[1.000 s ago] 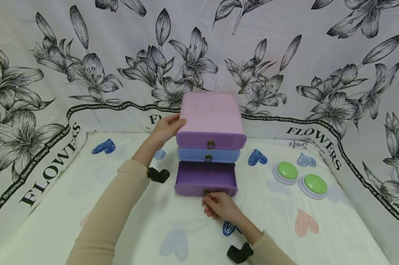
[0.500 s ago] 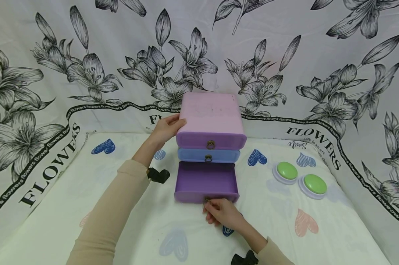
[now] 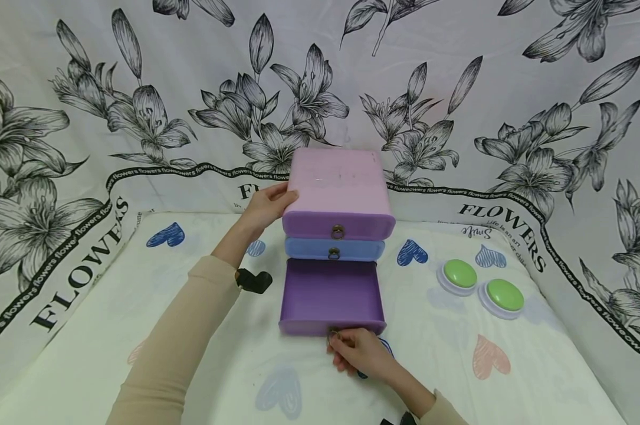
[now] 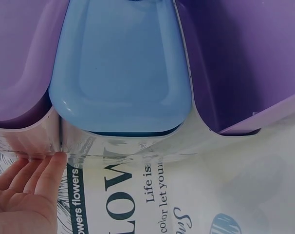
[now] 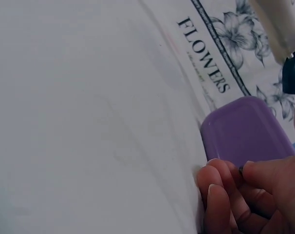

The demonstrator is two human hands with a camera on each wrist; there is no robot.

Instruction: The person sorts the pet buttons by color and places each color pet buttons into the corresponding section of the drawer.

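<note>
Drawer unit point(image 3: 341, 180) stood approx. mid-view, its btm drawer point(image 3: 304, 328) slid out at 6 o'clock, upper two in. R hand point(image 3: 358, 349), at 5 o'clock of that drawer, pinched its ring pull point(image 3: 332, 332) btwn thumb & fingertips, v. narrow grip. L hand point(image 3: 268, 206), at unit's 9 o'clock, rested on its side, fingers fairly straight, grip wide. Two green-topped discs point(image 3: 460, 273) sat approx. 3 o'clock of btm drawer, on white cloth point(image 3: 229, 360).

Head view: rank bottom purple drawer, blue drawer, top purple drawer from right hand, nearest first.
From right hand:
1. bottom purple drawer, open, right at the hand
2. blue drawer, middle of stack
3. top purple drawer, above the blue
</note>
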